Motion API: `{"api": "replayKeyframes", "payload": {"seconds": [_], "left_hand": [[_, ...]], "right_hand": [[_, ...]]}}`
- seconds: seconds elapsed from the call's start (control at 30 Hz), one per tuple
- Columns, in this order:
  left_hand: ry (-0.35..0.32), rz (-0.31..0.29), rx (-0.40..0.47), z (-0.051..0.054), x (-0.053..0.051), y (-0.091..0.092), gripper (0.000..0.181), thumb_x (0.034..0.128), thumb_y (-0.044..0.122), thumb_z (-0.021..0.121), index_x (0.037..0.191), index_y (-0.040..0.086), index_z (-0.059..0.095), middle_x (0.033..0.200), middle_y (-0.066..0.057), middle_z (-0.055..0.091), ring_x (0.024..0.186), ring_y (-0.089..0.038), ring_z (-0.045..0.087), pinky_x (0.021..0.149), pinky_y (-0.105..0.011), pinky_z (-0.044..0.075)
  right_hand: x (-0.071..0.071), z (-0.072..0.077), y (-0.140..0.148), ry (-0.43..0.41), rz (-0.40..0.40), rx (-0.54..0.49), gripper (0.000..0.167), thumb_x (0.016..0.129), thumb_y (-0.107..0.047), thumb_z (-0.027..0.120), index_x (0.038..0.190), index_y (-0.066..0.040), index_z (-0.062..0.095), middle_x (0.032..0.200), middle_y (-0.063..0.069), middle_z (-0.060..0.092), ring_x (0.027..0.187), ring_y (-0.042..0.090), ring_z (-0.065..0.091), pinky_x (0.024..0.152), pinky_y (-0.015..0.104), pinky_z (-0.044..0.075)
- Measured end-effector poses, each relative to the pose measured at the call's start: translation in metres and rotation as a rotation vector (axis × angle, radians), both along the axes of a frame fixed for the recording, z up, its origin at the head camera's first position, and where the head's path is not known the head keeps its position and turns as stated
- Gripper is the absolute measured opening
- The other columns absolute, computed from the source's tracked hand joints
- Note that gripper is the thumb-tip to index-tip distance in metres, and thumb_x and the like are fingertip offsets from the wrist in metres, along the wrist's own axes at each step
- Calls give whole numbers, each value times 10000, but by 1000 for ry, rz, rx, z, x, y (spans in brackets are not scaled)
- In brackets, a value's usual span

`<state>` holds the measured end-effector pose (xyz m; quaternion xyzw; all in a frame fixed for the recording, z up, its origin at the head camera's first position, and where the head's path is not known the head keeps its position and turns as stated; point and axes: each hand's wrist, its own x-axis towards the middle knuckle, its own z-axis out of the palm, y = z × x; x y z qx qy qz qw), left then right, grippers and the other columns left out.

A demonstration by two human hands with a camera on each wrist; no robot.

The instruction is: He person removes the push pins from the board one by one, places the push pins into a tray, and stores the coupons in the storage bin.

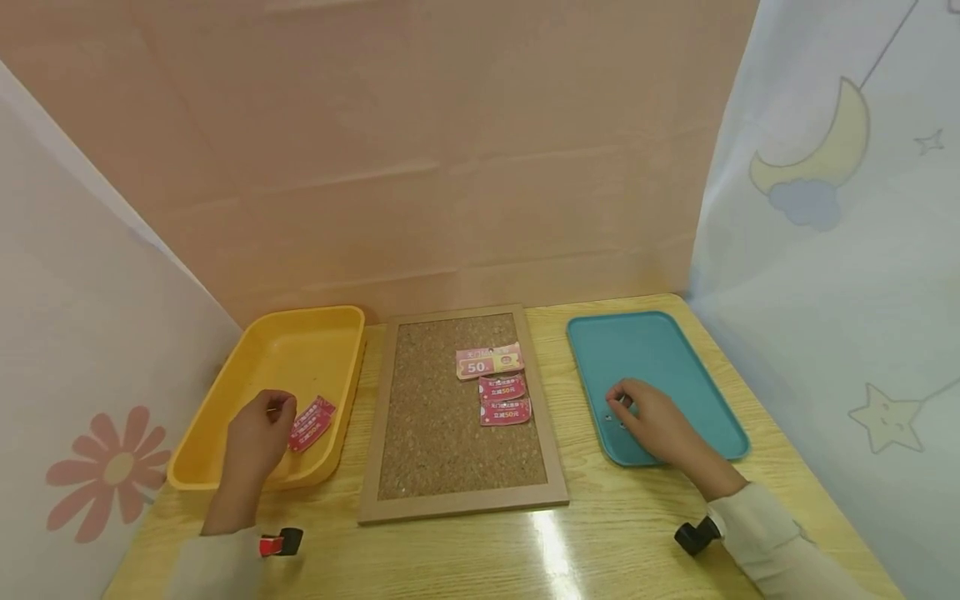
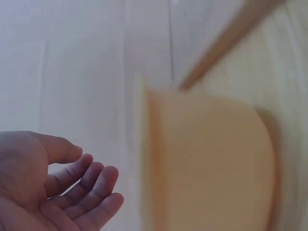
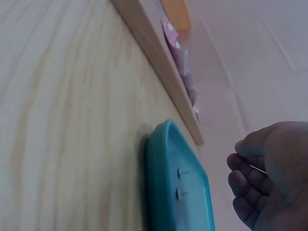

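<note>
My left hand (image 1: pixel 258 432) hovers over the yellow tray (image 1: pixel 300 321), beside pink-red coupons (image 1: pixel 313 423) lying in it. Its fingers are loosely bent, and nothing shows between them in the left wrist view. On the right, my other hand (image 1: pixel 652 419) is above the near left part of the teal tray (image 1: pixel 645 350). Its thumb and forefinger come close together, with no object visible between them. Small pushpins (image 3: pixel 180 194) lie in that tray near its edge. Between the trays is a framed cork board (image 1: pixel 427 417) carrying a larger pink-and-yellow coupon (image 1: pixel 480 367) and two smaller red coupons (image 1: pixel 506 413).
All of this stands on a light wooden table (image 1: pixel 450 550). A pinkish sheet (image 1: pixel 450 167) hangs behind it. White printed cloths flank both sides, with a flower (image 1: pixel 112 471) on the left and a moon (image 1: pixel 832 150) on the right.
</note>
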<state>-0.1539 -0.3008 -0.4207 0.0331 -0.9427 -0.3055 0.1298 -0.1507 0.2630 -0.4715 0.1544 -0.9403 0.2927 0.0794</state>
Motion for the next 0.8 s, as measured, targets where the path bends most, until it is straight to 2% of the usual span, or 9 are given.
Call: {"api": "replayKeyframes", "payload": {"seconds": [0.17,0.37,0.57,0.8], "left_hand": [[26,-60,50,8,1,25,348,1018,301,493,1123,-11,608,1046,-190,652,965,-350,641,770,-477,538],[35,-131,75,5,0,54,321,1015,299,511,1120,15,620,1021,-130,662,920,-278,650,736,-404,539],[-39,-216,158,-3,-1,78,290,1006,265,545,1161,33,620,1074,-110,657,963,-253,634,785,-404,533],[-144,-282,269,-11,-4,107,293,1004,225,556,1218,29,602,1133,-113,634,1022,-253,617,824,-402,532]], "right_hand": [[-6,7,-17,38,27,-16,81,960,-123,619,1028,-84,642,991,3,614,839,150,554,708,371,468],[-10,11,-42,64,74,-78,67,970,-150,611,1029,-125,629,1004,-10,611,878,156,567,769,422,488],[-17,9,-66,92,120,-127,137,945,-139,646,1054,-56,640,994,0,622,876,173,581,777,429,493],[-21,7,-93,43,124,-135,206,942,-158,651,1120,-55,639,1034,15,622,931,230,580,803,420,477]]}}
